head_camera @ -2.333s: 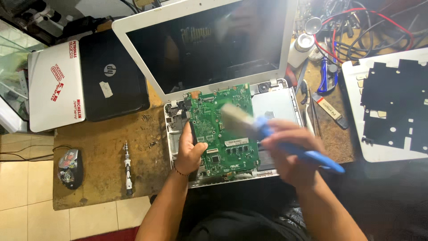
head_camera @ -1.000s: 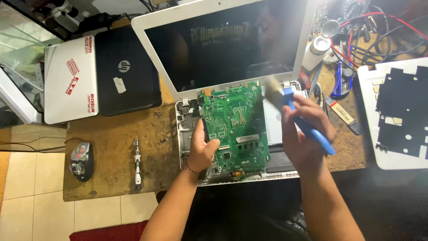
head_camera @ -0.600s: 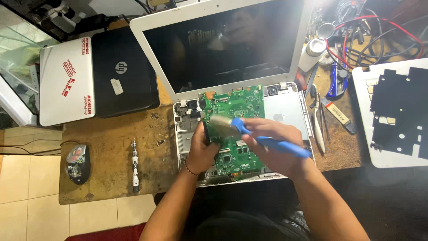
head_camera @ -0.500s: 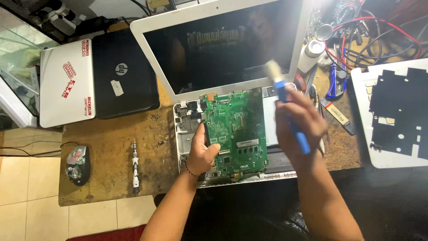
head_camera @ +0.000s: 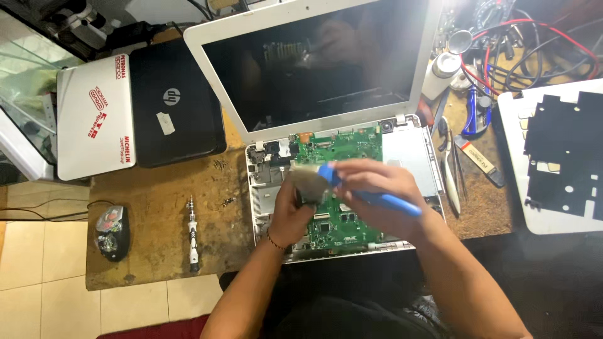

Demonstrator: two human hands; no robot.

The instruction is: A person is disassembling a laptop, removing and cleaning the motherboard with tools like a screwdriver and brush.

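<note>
A white laptop (head_camera: 408,147) lies open on the wooden bench with its base stripped and its dark screen (head_camera: 314,63) tilted back. A green circuit board (head_camera: 342,220) sits in the base. My left hand (head_camera: 290,216) grips the board's left edge. My right hand (head_camera: 377,194) holds a blue-handled brush (head_camera: 361,188), whose pale bristles rest on the board's upper left part, just above my left hand.
A black closed laptop (head_camera: 176,110) and a white one (head_camera: 94,119) lie at the left. A screwdriver (head_camera: 193,233), loose screws (head_camera: 220,165) and a mouse (head_camera: 113,231) sit on the bench. Tweezers (head_camera: 449,169), pliers, cables and a white cover with black sheet (head_camera: 559,157) are right.
My right hand has swept the brush back and forth over the board; it is now down at the board's left part, after being up at the right near the hinge.
</note>
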